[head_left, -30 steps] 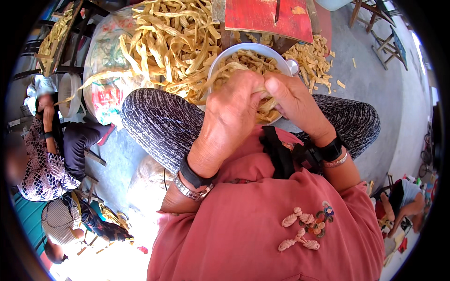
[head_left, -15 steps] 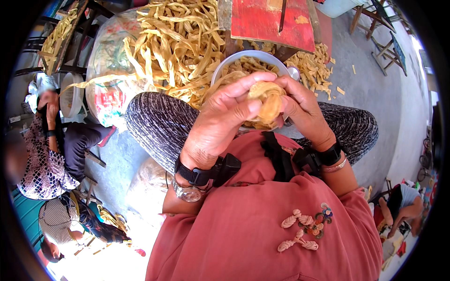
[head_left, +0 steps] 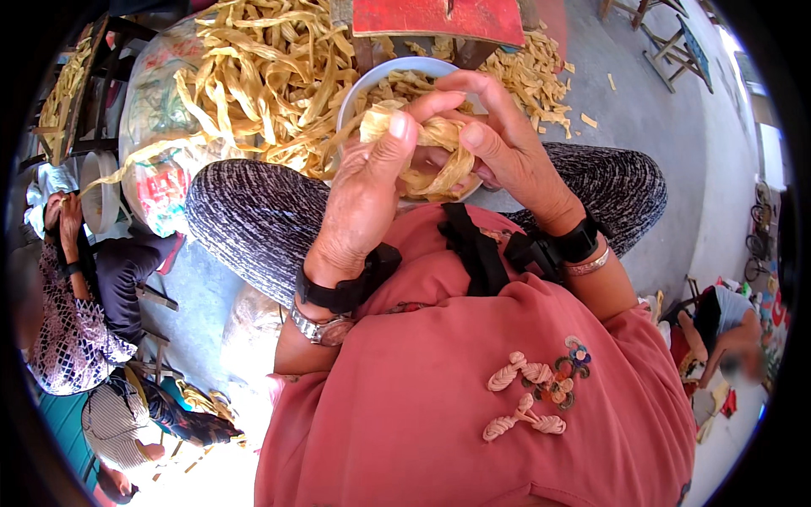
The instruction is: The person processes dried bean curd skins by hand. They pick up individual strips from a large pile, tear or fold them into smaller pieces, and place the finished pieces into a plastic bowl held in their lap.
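A pale yellow, flexible strip [head_left: 460, 165], looped into a loose ring, is held between my two hands above my lap. My left hand [head_left: 363, 190] has its thumb on top of the strip and pinches its left side, where a ruffled end sticks up. My right hand [head_left: 519, 160] curls round the ring's right side, thumb and fingers on it. Behind and beneath them stands a light-blue-rimmed basin [head_left: 359, 95] with more yellow strips inside, partly hidden by my hands.
A large heap of long yellow strips [head_left: 270, 76] lies left of the basin, beside a bulging plastic sack [head_left: 152, 110]. Short cut pieces [head_left: 528, 76] are scattered at the far right near a red stool [head_left: 439, 24]. At left sits a person [head_left: 76, 329]; others are farther off.
The compact bundle in my hands has loosened into a wider ring. My fingers have spread further round it. The whole scene has shifted a little left and up in the picture.
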{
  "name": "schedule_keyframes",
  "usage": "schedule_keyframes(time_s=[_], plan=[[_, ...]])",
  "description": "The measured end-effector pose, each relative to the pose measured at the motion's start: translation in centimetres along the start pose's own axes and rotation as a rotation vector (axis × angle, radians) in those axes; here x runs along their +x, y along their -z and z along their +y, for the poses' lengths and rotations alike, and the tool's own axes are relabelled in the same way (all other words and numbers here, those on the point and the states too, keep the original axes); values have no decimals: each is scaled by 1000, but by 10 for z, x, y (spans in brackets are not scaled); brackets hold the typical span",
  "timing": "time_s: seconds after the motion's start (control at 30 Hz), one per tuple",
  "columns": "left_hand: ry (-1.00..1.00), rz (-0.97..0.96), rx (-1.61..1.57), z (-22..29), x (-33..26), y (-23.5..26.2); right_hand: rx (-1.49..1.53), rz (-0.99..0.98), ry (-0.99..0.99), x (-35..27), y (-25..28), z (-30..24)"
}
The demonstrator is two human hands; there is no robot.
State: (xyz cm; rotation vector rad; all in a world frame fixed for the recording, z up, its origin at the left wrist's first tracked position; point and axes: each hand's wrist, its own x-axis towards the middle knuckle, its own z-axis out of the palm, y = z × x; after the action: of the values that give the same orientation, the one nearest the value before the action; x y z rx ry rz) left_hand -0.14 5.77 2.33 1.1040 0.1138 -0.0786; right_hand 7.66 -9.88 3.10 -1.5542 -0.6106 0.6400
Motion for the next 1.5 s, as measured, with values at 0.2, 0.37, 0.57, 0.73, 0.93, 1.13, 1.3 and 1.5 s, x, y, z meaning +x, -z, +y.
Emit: schedule_keyframes(time_s=[0.2,0.37,0.57,0.73,0.93,1.13,1.3,1.5], plan=[[137,-182,-505,-2,5,2,-191,36,142,-3,6,6],[189,-98,-595,6,5,3,-227,46,-6,-20,20,-6],[192,-143,-636,5,4,9,-354,5,-41,-36,26,-5],[143,-116,-728,7,3,25,-435,31,43,-41,25,-10],[147,-44,-722,11,-1,30,-488,15,40,-54,30,-17],[109,135,1,12,9,14,-491,92,18,-47,27,-11],[312,147,70,-7,16,23,-428,40,-150,-45,26,6],[286,193,-37,-4,19,17,-33,-122,-346,-27,13,2]])
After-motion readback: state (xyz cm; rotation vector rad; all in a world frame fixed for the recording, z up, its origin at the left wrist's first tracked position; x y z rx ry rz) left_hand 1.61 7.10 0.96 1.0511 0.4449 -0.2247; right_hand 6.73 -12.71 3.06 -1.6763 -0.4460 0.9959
